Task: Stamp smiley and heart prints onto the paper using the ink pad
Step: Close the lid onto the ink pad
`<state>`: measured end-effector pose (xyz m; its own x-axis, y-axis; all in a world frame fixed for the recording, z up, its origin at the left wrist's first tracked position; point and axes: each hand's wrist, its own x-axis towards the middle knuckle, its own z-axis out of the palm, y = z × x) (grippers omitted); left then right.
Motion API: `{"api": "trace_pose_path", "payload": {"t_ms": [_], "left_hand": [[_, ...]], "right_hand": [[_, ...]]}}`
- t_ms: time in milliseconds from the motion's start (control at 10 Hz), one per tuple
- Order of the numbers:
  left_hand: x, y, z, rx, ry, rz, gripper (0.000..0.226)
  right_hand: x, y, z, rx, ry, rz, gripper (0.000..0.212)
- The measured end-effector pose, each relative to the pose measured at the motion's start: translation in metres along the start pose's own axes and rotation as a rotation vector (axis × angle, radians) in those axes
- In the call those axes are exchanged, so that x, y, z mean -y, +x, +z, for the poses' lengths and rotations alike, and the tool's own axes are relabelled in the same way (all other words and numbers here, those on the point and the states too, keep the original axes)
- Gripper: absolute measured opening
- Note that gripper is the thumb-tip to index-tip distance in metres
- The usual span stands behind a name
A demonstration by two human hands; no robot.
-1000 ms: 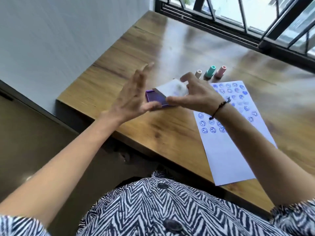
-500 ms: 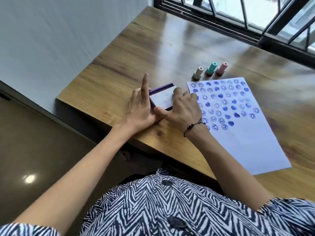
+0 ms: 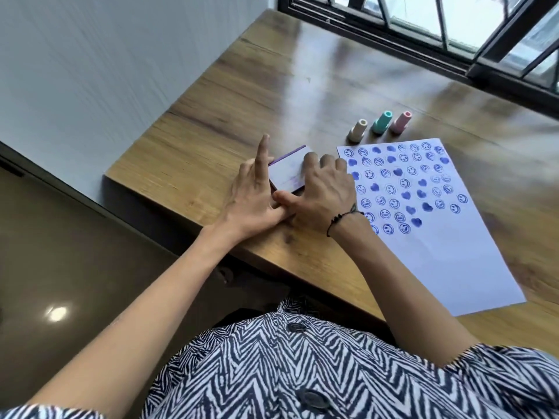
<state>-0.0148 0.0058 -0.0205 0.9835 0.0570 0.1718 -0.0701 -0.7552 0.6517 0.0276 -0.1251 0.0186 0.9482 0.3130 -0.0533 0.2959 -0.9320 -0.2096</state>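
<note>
Both hands press the ink pad (image 3: 289, 173) shut near the worktop's left edge — right hand (image 3: 322, 195) fingers flat on its lid, left hand (image 3: 252, 198) bracing its side — stamped paper (image 3: 438, 237) just right.

Single head cam, wide-angle, looks forward and steeply down from above the torso. Close range: both hands on the ink pad (image 3: 289, 171) mid-frame, paper (image 3: 453, 243) right of the fingers, window beyond them. No second view, no overlap.
</note>
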Motion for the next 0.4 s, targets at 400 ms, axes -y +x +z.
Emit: {"api": "trace_pose_path", "payload": {"t_ms": [400], "left_hand": [[-0.004,0.0014,-0.0037,0.037,-0.002,-0.017,0.118]], "right_hand": [[0.0005,0.0007,0.0021,-0.023,-0.028,-0.007,0.082]]}}
